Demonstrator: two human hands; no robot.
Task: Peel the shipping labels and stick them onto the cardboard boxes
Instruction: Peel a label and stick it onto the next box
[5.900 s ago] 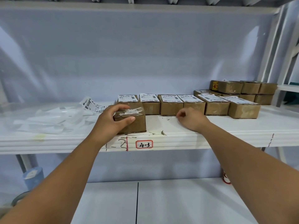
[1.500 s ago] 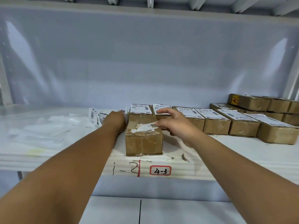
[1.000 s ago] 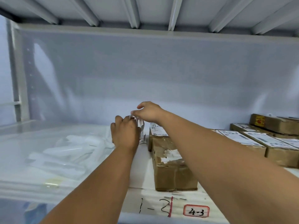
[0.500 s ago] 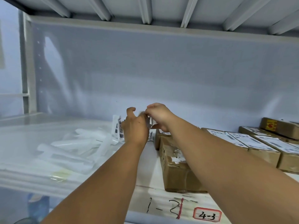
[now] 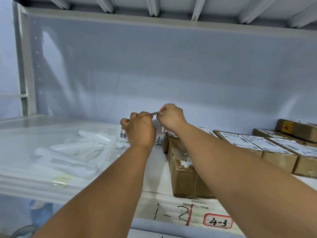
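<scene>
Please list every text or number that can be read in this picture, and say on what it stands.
"4-3": red-framed tag on the shelf's front edge.
"1-2": handwritten marking, same edge, beside the tag.
Box labels, held label strip, yellow sticker: too blurred to read.

**Setting:** stockroom or parcel-packing bay, fitted with steel racking
**Evidence:**
- white shelf (image 5: 22,131) with a perforated upright (image 5: 25,66) at its left end
- ribbed underside of the next shelf (image 5: 154,6) overhead
- red-framed location tag "4-3" (image 5: 218,221) and handwritten "1-2" (image 5: 171,214) on the shelf's front edge
- row of small cardboard boxes (image 5: 277,158) toward the right end, topped with printed barcode labels (image 5: 240,140)
- one plain box (image 5: 185,179) at the front edge
- heap of white backing strips (image 5: 77,152) on the left half
</scene>
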